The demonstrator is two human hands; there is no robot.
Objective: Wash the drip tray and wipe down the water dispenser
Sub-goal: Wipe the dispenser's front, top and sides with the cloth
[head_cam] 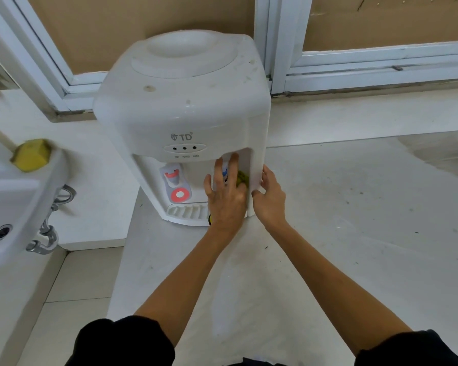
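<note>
A white water dispenser (181, 107) stands on the pale counter (354, 207), its drip tray (187, 212) seated at the base. The left hand (226, 192) reaches into the tap recess, fingers spread flat, pressing a yellow-green cloth (243, 178) against the inner right wall. The right hand (270, 199) braces the outer right side, fingers loosely extended. The tray lies just below-left of the left hand, the nearer.

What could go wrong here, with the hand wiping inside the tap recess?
1. The left hand presses a green cloth right by the blue tap; a push could release water.
2. The drip tray sits in place below and could get knocked loose.
3. Only the right hand steadies the water dispenser; it may slide.
</note>
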